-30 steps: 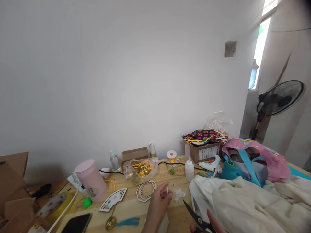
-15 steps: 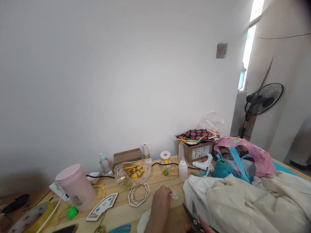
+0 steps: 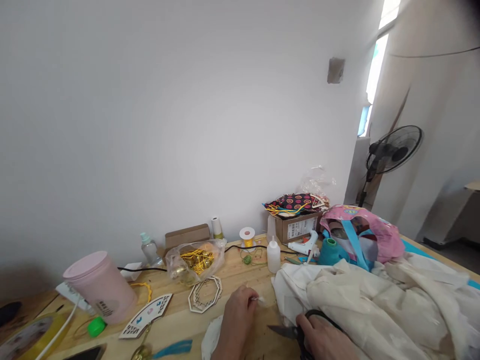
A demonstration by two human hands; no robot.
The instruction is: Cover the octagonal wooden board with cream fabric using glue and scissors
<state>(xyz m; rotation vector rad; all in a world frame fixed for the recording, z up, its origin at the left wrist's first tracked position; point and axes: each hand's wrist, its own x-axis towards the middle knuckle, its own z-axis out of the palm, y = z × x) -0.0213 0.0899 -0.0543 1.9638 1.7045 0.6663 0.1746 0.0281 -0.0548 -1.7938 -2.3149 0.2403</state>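
Note:
My left hand [image 3: 240, 312] is low in the centre, its fingers pinched on a small whitish, translucent scrap [image 3: 260, 299] over the wooden table. To its right my right hand [image 3: 322, 337] holds black-handled scissors [image 3: 287, 331], whose blades point left toward my left wrist; the tips are a little blurred. White cloth [image 3: 360, 300] lies heaped beside and beyond my right hand. Behind my left hand sits an octagonal wooden frame [image 3: 205, 301]. A pale flat piece [image 3: 212, 336] lies partly under my left forearm.
A pink canister [image 3: 103, 290], fan-shaped ornament [image 3: 147, 316] and green cap [image 3: 96, 326] are at left. Along the back are a bag of yellow cords [image 3: 198, 260], white bottle [image 3: 273, 256], glue gun [image 3: 305, 245], teal thread cone [image 3: 332, 251], cardboard box [image 3: 300, 227] and pink bag [image 3: 390, 240].
My right hand has come up further into view with the scissors, whose blades now point left rather than up. The whole view has shifted slightly to the right.

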